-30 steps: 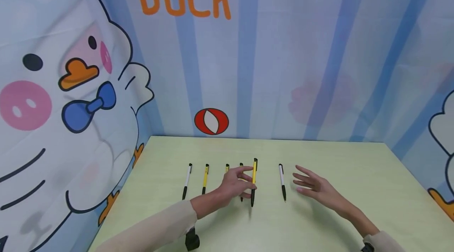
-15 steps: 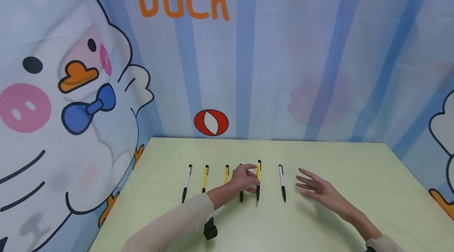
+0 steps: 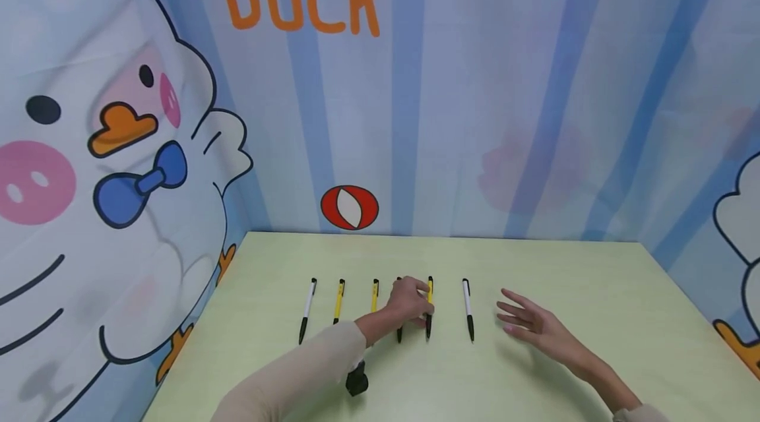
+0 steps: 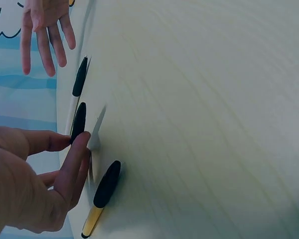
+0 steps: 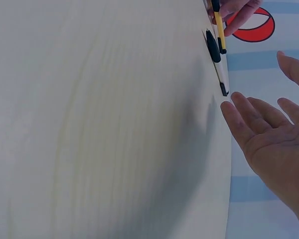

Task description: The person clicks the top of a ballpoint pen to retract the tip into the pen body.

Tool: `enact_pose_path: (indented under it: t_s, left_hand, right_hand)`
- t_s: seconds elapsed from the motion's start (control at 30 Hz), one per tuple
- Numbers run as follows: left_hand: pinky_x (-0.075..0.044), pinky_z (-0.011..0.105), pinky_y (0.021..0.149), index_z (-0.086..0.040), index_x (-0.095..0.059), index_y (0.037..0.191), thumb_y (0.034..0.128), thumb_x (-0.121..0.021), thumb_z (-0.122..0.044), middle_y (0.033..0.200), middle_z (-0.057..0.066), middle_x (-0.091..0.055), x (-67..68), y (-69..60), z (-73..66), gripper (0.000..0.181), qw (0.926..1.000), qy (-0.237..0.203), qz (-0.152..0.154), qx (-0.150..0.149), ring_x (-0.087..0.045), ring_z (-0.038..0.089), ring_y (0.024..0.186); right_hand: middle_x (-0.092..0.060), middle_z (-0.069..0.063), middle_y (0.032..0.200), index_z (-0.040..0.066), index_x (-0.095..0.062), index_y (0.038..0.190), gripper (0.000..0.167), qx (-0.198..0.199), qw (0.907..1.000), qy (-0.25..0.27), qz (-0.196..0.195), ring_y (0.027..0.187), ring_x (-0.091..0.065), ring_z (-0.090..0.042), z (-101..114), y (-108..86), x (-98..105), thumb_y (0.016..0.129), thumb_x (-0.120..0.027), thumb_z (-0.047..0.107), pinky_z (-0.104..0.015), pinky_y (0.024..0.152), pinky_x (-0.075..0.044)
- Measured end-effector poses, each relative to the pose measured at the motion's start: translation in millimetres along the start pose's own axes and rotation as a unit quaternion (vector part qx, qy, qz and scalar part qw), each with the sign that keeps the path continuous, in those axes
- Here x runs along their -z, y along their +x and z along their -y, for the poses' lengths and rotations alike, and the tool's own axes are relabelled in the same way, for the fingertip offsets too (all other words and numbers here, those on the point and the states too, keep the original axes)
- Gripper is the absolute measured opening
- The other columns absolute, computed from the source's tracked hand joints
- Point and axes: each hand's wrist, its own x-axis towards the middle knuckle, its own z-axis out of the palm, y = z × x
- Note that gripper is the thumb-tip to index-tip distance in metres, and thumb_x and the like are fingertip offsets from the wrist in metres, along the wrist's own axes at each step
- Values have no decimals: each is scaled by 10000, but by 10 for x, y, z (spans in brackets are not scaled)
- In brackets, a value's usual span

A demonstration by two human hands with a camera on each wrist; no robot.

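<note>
My left hand [image 3: 410,300] pinches a yellow pen [image 3: 430,287] with a black grip between thumb and finger, low over the table. In the left wrist view, the black grip of this pen [image 4: 78,119] stands apart from its shadow. Right of it lies a white pen [image 3: 467,306] with a black grip, its tip toward me. Another pen [image 3: 400,335] lies partly hidden beneath the left hand. The right hand [image 3: 543,330] hovers right of the white pen, fingers loosely extended and holding nothing; the right wrist view shows its palm [image 5: 281,149].
Left in the row lie a white pen [image 3: 308,310], a yellow pen [image 3: 339,300] and another yellow pen [image 3: 375,293], the yellow ones partly behind the left arm. The pale table [image 3: 534,264] ends at a blue striped cloth [image 3: 445,112] with duck drawings.
The left hand has moved slightly right and then lowered the yellow pen closer to the table, between its neighbours. The right hand stays about where it was.
</note>
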Motion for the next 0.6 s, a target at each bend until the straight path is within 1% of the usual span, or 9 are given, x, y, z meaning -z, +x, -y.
enact_pose_path:
  t_s: [0.03, 0.1, 0.2, 0.33, 0.4, 0.5, 0.53, 0.6]
  left_hand:
    - [-632, 286, 543, 65, -675, 1266, 797, -744, 85, 891, 137, -741, 3, -4, 1, 474, 9999, 87, 13, -63, -746, 199, 635]
    - [-633, 297, 541, 71, -681, 1250, 790, -759, 93, 865, 141, -739, 13, -12, -4, 467, 9999, 104, 29, -103, -750, 230, 617]
    - [-641, 323, 553, 72, -672, 1260, 786, -779, 94, 849, 147, -737, 15, -34, 33, 487, 10000, 31, 22, -60, -758, 276, 646]
    - [-641, 323, 559, 27, -620, 1358, 808, -786, 65, 852, 128, -738, 36, -42, -1, 576, 10000, 46, -66, -16, -761, 285, 708]
    - [-643, 325, 567, -1, -600, 1395, 825, -784, 45, 862, 117, -744, 42, -27, -51, 601, 9999, 44, -111, -53, -758, 277, 737]
    - [-648, 331, 581, -14, -604, 1399, 841, -779, 19, 883, 113, -748, 25, 20, -149, 585, 9997, -36, -102, -200, -755, 292, 774]
    - [-649, 329, 587, -9, -606, 1394, 844, -779, 12, 888, 121, -755, 9, 40, -180, 576, 9996, -25, -71, -263, -758, 301, 786]
    - [-653, 335, 599, 0, -613, 1382, 844, -780, 7, 896, 142, -759, -46, 76, -237, 563, 9996, -33, 28, -292, -762, 324, 798]
  right_hand:
    - [-270, -392, 1578, -18, -179, 1614, 716, -19, 10000, -5, 9, 1243, -548, 129, 0, -1, 11, 1047, -581, 158, -88, 975, -495]
    - [-269, -383, 1583, -8, -174, 1617, 722, -79, 10000, -25, 5, 1241, -549, 132, 0, -2, 33, 1048, -581, 169, -85, 973, -492]
    - [-268, -377, 1586, 5, -175, 1621, 728, -132, 9999, -44, 8, 1241, -553, 129, -21, -25, 37, 1046, -586, 181, -87, 972, -492]
    - [-263, -403, 1568, -6, -177, 1617, 713, -7, 10000, -41, 25, 1248, -559, 111, -49, -45, 42, 1051, -574, 168, -100, 979, -502]
    - [-303, -388, 1559, -11, -185, 1614, 694, 49, 10000, -72, 8, 1247, -569, 97, -56, -60, 53, 1056, -563, 157, -106, 979, -509]
    - [-436, -247, 1554, -1, -207, 1613, 667, 90, 9999, -107, -89, 1240, -587, 79, -56, -84, 87, 1060, -552, 144, -109, 969, -519]
    - [-471, -175, 1549, 6, -216, 1613, 661, 94, 9998, -109, -123, 1239, -592, 74, -51, -88, 101, 1060, -551, 144, -109, 967, -521]
    - [-512, -15, 1526, 19, -228, 1615, 655, 88, 9998, -89, -164, 1240, -594, 70, -38, -93, 130, 1060, -553, 148, -111, 966, -523]
